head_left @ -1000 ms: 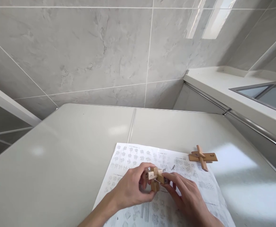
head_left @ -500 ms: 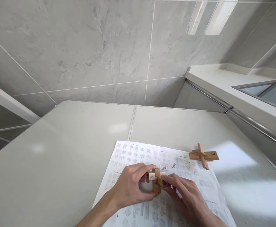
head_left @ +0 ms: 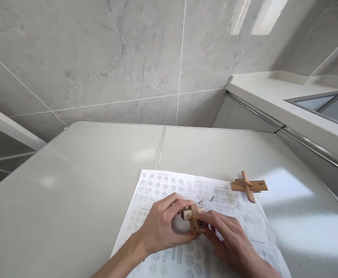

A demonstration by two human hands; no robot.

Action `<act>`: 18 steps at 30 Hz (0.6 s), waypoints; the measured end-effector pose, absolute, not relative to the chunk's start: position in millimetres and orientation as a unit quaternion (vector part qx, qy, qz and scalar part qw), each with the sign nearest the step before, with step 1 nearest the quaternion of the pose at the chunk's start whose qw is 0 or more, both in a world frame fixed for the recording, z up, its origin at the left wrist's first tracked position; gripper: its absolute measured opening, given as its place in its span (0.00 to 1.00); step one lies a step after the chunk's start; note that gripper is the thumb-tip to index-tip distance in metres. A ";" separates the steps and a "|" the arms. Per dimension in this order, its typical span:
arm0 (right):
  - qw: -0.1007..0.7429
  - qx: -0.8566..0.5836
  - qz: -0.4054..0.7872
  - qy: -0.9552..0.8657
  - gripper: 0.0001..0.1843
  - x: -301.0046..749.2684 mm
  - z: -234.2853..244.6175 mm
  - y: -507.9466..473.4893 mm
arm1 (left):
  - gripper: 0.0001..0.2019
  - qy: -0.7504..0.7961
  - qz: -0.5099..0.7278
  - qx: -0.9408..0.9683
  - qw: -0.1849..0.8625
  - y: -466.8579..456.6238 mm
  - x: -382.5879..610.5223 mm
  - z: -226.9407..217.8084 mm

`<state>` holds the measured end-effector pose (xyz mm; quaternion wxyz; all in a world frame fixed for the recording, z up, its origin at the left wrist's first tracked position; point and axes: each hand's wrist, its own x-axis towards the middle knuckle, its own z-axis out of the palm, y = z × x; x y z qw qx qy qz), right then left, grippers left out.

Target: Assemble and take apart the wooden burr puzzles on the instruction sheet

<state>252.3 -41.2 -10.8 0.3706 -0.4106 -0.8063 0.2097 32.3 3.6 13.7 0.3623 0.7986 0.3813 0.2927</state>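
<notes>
A small wooden interlocking puzzle [head_left: 193,218] of crossed notched sticks is held just above a printed instruction sheet [head_left: 163,185]. My left hand [head_left: 160,227] pinches its left side with thumb and fingers. Pressing against the right side of the puzzle, my right hand [head_left: 229,239] has its fingers closed on the sticks. A second cross of wooden sticks [head_left: 248,186], with numbers printed on it, lies on the table to the right, apart from both hands.
The pale grey table [head_left: 78,185] has a seam down its middle and ends at a grey tiled wall [head_left: 113,58]. A white counter [head_left: 276,100] with a steel sink [head_left: 328,108] stands at the right, past a narrow gap.
Both hands have kept hold of the puzzle and turned it slightly; the sticks sit at a different angle. The view has tilted a little.
</notes>
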 end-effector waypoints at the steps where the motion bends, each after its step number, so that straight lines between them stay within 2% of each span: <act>1: 0.376 -0.413 0.208 -0.803 0.12 253.2 -10.7 -41.5 | 0.26 0.376 0.296 0.792 0.378 3.5 32.0 13.8; 5: 0.397 -0.421 0.218 -0.786 0.09 256.5 -10.4 -42.4 | 0.29 0.362 0.285 0.773 0.435 1.9 30.3 12.5; 9: 0.420 -0.444 0.279 -0.740 0.10 257.8 -10.8 -40.9 | 0.29 0.375 0.292 0.730 0.491 1.9 29.8 15.5; 12: 0.397 -0.476 0.333 -0.711 0.12 257.7 -13.2 -38.7 | 0.30 0.375 0.299 0.691 0.541 3.6 29.1 20.2; 15: 0.363 -0.462 0.367 -0.721 0.09 257.7 -12.8 -37.5 | 0.32 0.367 0.286 0.675 0.572 4.5 27.5 22.9; 18: 0.341 -0.430 0.373 -0.748 0.15 258.1 -5.3 -38.7 | 0.32 0.353 0.269 0.674 0.591 3.8 26.4 23.1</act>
